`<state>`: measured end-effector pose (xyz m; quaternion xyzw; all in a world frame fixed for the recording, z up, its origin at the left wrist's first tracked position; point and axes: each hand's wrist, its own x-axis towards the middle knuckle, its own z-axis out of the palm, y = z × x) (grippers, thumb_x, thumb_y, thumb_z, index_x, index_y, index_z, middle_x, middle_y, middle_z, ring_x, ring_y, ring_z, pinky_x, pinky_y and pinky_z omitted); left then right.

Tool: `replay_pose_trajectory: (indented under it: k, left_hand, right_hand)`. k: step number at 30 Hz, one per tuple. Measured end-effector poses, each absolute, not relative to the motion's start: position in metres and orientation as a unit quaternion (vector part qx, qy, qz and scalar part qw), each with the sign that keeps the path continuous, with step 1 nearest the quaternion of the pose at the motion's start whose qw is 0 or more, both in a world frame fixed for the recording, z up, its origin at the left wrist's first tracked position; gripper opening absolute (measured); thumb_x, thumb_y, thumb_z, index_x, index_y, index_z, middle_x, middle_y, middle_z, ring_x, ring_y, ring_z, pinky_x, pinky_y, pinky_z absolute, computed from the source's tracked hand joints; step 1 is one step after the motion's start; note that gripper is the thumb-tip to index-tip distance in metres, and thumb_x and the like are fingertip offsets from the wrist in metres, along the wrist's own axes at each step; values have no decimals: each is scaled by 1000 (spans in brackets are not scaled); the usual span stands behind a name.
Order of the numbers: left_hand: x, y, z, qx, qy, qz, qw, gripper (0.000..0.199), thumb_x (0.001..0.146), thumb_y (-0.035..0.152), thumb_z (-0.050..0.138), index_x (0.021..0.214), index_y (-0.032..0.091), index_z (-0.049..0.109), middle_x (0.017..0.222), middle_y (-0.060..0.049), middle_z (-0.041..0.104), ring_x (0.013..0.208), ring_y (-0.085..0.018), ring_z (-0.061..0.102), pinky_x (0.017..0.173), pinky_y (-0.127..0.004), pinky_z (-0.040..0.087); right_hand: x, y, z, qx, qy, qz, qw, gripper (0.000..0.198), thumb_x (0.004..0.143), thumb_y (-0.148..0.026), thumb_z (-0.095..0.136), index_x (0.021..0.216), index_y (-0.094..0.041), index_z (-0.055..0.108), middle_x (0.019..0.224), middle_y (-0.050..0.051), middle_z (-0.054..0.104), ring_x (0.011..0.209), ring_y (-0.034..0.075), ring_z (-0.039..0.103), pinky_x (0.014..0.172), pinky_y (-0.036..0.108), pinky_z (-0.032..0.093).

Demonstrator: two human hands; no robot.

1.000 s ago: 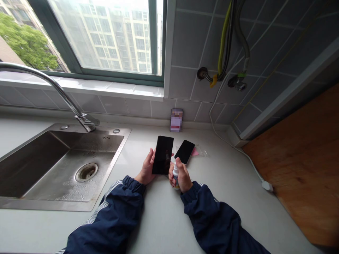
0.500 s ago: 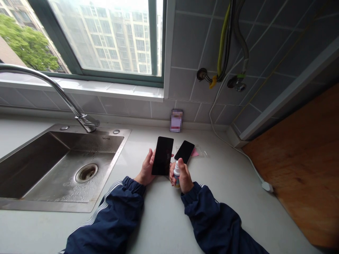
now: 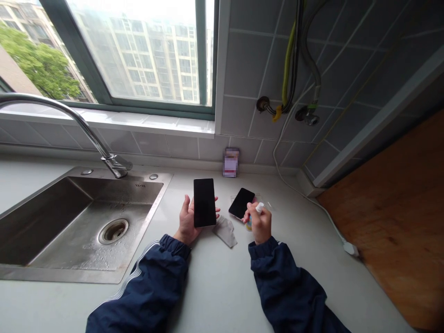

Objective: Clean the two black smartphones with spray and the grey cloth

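My left hand [image 3: 188, 222] holds a large black smartphone [image 3: 204, 202] from beneath, its dark screen facing up and the fingertips showing past its right edge. Wrapped in my right hand [image 3: 262, 225] is a small spray bottle [image 3: 259, 207] with a white nozzle; the fingers cover most of its body. A grey cloth [image 3: 226, 232] lies on the counter between the hands, partly behind the held phone's lower corner. Just beyond my right hand, a second black smartphone [image 3: 242, 202] rests on a clear plastic packet [image 3: 266, 203], which it partly covers.
A third phone [image 3: 231, 163] with a lit, blurred screen leans against the tiled wall. To the left is a steel sink [image 3: 145, 240] with a curved faucet [image 3: 86, 127]. A white cable and plug [image 3: 350, 249] run along the right, beside a wooden panel [image 3: 391, 222].
My right hand has moved right with the spray bottle, away from the held phone, and the bottle now tilts. The held phone has shifted slightly left, and the grey cloth has come into view.
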<state>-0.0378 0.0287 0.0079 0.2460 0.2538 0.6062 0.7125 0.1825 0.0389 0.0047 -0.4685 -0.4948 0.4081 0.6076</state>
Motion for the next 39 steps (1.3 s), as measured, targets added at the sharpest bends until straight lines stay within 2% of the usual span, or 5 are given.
replay_pose_trajectory:
  k: [14, 23, 26, 31, 39]
  left_hand:
    - [-37, 29, 9, 223, 255, 606, 720, 77, 97, 67, 35, 154, 15, 39, 137, -24, 61, 93, -37, 74, 81, -56, 58]
    - [-37, 29, 7, 219, 242, 601, 729, 78, 97, 68, 35, 156, 17, 36, 137, -24, 62, 96, -38, 73, 83, -56, 57]
    - [-37, 30, 6, 218, 241, 595, 735, 77, 97, 68, 36, 154, 16, 38, 138, -24, 61, 96, -38, 73, 83, -56, 57]
    - [-38, 30, 5, 217, 231, 595, 739, 76, 98, 65, 37, 153, 14, 38, 137, -25, 61, 96, -38, 73, 84, -56, 57]
    - [-37, 29, 11, 210, 243, 597, 735, 73, 98, 63, 38, 152, 14, 41, 136, -25, 61, 94, -36, 74, 81, -52, 58]
  right_hand:
    - [238, 50, 2, -556, -547, 212, 588, 48, 91, -54, 60, 59, -20, 59, 56, 0, 58, 50, 13, 50, 53, 26, 43]
    - [224, 20, 30, -468, -595, -24, 653, 11, 90, -32, 63, 87, -21, 66, 88, 6, 67, 87, 23, 62, 86, 39, 49]
    - [194, 0, 29, -396, -729, 11, 558, 6, 92, -18, 60, 92, -22, 64, 81, 1, 65, 70, 16, 60, 69, 29, 49]
    - [159, -11, 6, -489, -803, 120, 319, 7, 91, -30, 64, 94, -23, 65, 72, -2, 61, 61, 15, 59, 58, 27, 42]
    - [166, -7, 2, -528, -805, 146, 228, 37, 74, -42, 82, 101, -25, 61, 82, -1, 65, 62, 19, 61, 57, 30, 39]
